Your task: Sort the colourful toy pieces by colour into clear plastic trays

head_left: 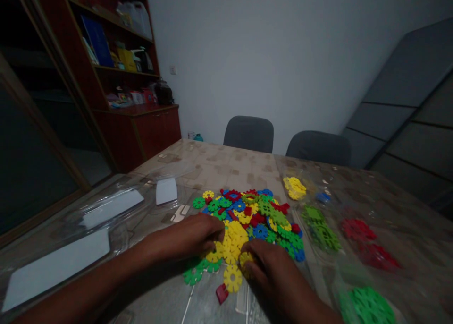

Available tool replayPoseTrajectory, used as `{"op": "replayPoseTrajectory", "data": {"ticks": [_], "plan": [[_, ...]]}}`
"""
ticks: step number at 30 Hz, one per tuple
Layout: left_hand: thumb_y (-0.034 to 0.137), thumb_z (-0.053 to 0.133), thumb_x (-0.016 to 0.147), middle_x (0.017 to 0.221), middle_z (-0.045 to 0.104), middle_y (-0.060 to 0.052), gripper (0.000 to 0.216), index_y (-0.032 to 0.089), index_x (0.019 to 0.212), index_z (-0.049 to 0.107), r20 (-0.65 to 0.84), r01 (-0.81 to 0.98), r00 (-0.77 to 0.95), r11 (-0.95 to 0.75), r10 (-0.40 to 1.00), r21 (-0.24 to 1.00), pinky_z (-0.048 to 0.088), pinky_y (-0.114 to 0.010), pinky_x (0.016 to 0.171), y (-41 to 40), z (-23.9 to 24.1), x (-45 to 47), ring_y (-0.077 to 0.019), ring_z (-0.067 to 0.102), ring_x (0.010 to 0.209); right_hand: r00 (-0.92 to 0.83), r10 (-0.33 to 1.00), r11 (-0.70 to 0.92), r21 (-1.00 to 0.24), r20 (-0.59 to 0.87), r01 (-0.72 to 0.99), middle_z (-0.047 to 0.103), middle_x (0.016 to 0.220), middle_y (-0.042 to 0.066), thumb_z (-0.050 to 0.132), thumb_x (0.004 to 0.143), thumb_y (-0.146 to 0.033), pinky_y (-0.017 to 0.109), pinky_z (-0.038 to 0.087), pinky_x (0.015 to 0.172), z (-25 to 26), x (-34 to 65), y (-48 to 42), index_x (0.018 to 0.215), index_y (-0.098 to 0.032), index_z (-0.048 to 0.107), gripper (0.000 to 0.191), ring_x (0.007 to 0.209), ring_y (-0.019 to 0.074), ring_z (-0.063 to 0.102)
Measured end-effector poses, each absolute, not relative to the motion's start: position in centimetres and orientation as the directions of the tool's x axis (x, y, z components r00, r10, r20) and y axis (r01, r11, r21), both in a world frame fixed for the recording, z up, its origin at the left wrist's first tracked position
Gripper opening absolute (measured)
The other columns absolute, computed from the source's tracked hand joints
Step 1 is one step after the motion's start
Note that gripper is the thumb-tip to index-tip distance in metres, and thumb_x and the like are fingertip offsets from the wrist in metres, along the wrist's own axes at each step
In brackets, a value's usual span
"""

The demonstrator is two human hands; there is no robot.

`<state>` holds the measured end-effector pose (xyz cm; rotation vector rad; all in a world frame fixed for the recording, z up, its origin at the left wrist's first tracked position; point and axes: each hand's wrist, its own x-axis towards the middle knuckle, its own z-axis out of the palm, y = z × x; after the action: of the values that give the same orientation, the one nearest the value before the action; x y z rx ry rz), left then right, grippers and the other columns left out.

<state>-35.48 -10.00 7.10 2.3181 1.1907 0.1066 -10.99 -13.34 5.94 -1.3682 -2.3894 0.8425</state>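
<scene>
A heap of flat plastic snowflake pieces (249,213) in yellow, green, blue and red lies on the patterned table (226,166). My left hand (193,236) rests knuckles up at the heap's near left edge, fingers curled onto yellow pieces (233,236). My right hand (271,267) is curled at the near edge, fingertips pinching a yellow piece (245,259). A loose yellow piece (232,278), a red piece (222,293) and green pieces (193,275) lie just in front of my hands.
Sorted groups sit to the right: yellow (294,187), green (320,227), red (368,243), and more green (370,305). Clear plastic lids (106,208) lie at left. Two grey chairs (249,132) stand behind the table; a wooden cabinet (134,125) is at left.
</scene>
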Motion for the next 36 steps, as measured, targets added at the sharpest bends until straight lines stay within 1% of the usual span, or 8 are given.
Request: {"op": "replayPoseTrajectory", "data": {"ticks": [5,11,16,20,24,30,33,36], "plan": [[0.023,0.078,0.079,0.105,0.067,-0.002,0.034,0.022,0.109,0.060,-0.206,0.785,0.539,-0.397,0.817,0.476,0.044,-0.031,0.076,-10.7,6.7,-34.8,-0.0238,0.062,0.093,-0.503,0.862,0.425,-0.461,-0.055,0.779,0.070,0.124,0.012,0.058,0.089,-0.011,0.039,0.043,0.100,5.7,-12.7,-12.0,0.131,-0.017,0.063,0.043,0.115,0.0290,0.062],[0.016,0.080,0.079,0.116,0.064,-0.004,0.039,0.021,0.110,0.058,-0.214,0.772,0.557,-0.406,0.802,0.489,0.044,-0.031,0.086,-10.9,6.2,-34.5,-0.0253,0.060,0.105,-0.460,0.878,0.412,-0.281,-0.131,0.867,0.071,0.112,0.013,0.064,0.087,-0.015,0.041,0.042,0.094,5.9,-13.4,-11.6,0.108,-0.015,0.070,0.022,0.107,0.0313,0.060],[0.013,0.078,0.078,0.110,0.064,-0.003,0.033,0.021,0.102,0.057,-0.217,0.762,0.561,-0.395,0.799,0.513,0.044,-0.028,0.080,-10.8,5.8,-34.5,-0.0229,0.059,0.098,-0.453,0.887,0.381,-0.409,-0.091,0.829,0.068,0.101,0.008,0.072,0.078,-0.011,0.032,0.041,0.079,5.7,-12.6,-11.8,0.092,-0.017,0.064,0.017,0.092,0.0234,0.058],[0.014,0.074,0.079,0.104,0.065,-0.003,0.023,0.020,0.092,0.056,-0.218,0.775,0.558,-0.409,0.800,0.482,0.043,-0.028,0.076,-10.8,5.8,-34.4,-0.0218,0.059,0.092,-0.435,0.899,0.335,-0.566,-0.047,0.753,0.065,0.085,0.001,0.064,0.086,-0.011,0.027,0.036,0.066,6.2,-11.1,-11.2,0.082,-0.020,0.056,0.012,0.078,0.0173,0.056],[0.014,0.070,0.082,0.092,0.066,0.000,0.014,0.021,0.086,0.058,-0.206,0.748,0.584,-0.421,0.785,0.513,0.041,-0.026,0.069,-10.7,6.1,-34.4,-0.0189,0.059,0.083,-0.456,0.880,0.304,-0.578,-0.135,0.757,0.064,0.075,-0.001,0.065,0.083,-0.012,0.026,0.031,0.060,6.8,-8.9,-11.1,0.079,-0.021,0.057,0.013,0.069,0.0159,0.055],[0.012,0.077,0.080,0.100,0.072,0.001,0.028,0.025,0.102,0.069,-0.201,0.563,0.687,-0.337,0.699,0.754,0.047,-0.026,0.074,-11.2,5.8,-33.3,-0.0173,0.065,0.087,-0.494,0.841,0.331,-0.511,-0.222,0.793,0.076,0.108,0.008,0.067,0.076,-0.006,0.032,0.047,0.080,4.8,-7.4,-13.4,0.113,-0.024,0.070,0.041,0.096,0.0247,0.068],[0.010,0.080,0.077,0.110,0.074,-0.001,0.040,0.026,0.112,0.071,-0.187,0.561,0.712,-0.388,0.677,0.731,0.050,-0.030,0.084,-11.8,5.1,-32.5,-0.0206,0.068,0.096,-0.516,0.831,0.383,-0.456,-0.210,0.803,0.072,0.123,0.014,0.067,0.078,-0.009,0.039,0.050,0.090,3.7,-7.9,-14.0,0.137,-0.024,0.061,0.061,0.109,0.0316,0.068],[0.014,0.086,0.074,0.118,0.074,-0.004,0.047,0.027,0.117,0.072,-0.180,0.631,0.675,-0.434,0.715,0.642,0.049,-0.036,0.096,-12.3,4.4,-32.3,-0.0266,0.067,0.109,-0.499,0.838,0.403,-0.368,-0.220,0.838,0.075,0.116,0.015,0.068,0.078,-0.011,0.038,0.052,0.084,3.8,-8.8,-14.2,0.139,-0.025,0.060,0.063,0.102,0.0323,0.071]]}}
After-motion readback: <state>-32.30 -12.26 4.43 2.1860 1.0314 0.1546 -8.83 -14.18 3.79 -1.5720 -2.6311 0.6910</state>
